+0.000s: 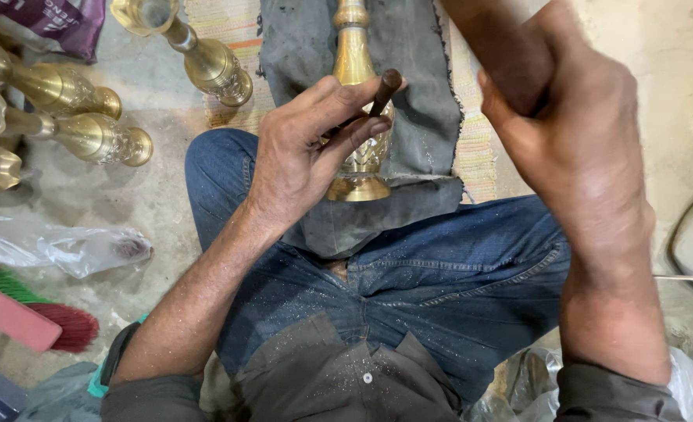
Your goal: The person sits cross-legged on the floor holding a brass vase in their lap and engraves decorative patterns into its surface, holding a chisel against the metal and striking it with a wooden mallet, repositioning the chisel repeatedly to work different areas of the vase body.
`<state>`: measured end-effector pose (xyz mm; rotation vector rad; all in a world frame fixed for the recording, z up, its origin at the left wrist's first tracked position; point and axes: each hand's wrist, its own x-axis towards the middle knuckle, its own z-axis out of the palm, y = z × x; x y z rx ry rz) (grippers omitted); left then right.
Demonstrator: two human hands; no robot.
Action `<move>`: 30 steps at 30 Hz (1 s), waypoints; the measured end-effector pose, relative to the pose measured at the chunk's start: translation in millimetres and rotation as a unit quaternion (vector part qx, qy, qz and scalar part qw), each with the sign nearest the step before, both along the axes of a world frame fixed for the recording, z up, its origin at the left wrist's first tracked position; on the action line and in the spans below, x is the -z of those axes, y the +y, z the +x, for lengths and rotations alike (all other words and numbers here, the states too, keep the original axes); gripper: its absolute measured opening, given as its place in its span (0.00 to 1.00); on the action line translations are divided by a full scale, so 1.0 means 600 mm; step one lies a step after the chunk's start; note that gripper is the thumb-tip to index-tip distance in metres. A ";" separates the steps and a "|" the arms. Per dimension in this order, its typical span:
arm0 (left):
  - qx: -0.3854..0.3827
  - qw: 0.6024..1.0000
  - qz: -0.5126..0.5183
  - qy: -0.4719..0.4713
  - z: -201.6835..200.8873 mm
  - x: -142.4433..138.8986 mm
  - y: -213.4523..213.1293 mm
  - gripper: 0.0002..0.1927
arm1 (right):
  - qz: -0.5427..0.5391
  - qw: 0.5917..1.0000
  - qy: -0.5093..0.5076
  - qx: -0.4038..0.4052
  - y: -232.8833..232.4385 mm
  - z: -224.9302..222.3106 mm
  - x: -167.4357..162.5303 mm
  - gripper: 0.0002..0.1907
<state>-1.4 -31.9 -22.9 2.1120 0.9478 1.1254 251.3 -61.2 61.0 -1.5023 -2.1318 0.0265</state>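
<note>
A brass vase point(355, 62) lies on a grey cloth point(409, 94) over my lap, its round foot toward me. My left hand point(307, 152) rests on the vase's lower body and pinches a short dark metal punch point(384, 87) between thumb and fingers, tip down on the brass. My right hand point(573, 148) is raised to the right, fist closed round a brown wooden handle point(491, 39); the handle's head is out of view.
Several more brass vases point(89, 133) lie on the concrete floor at the left, one point(206, 62) near the cloth. A crumpled clear plastic bag point(73, 248) and a red and green brush point(46, 312) lie at lower left. A striped mat point(233, 31) lies under the cloth.
</note>
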 end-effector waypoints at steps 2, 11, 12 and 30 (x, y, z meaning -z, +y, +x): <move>0.004 1.000 0.005 -0.004 0.000 0.004 0.001 0.21 | 0.059 0.992 -0.113 0.015 -0.001 0.003 0.001 0.10; -0.023 0.997 -0.034 -0.065 0.009 0.018 0.007 0.14 | 0.101 0.984 -0.147 -0.008 0.002 0.020 -0.005 0.14; -0.041 0.995 -0.046 -0.073 0.012 0.017 0.002 0.15 | 0.113 0.985 -0.130 -0.016 0.002 0.022 -0.005 0.15; -0.037 0.998 -0.031 -0.043 0.017 -0.017 0.000 0.17 | 0.029 0.996 -0.086 -0.008 0.024 0.012 -0.015 0.11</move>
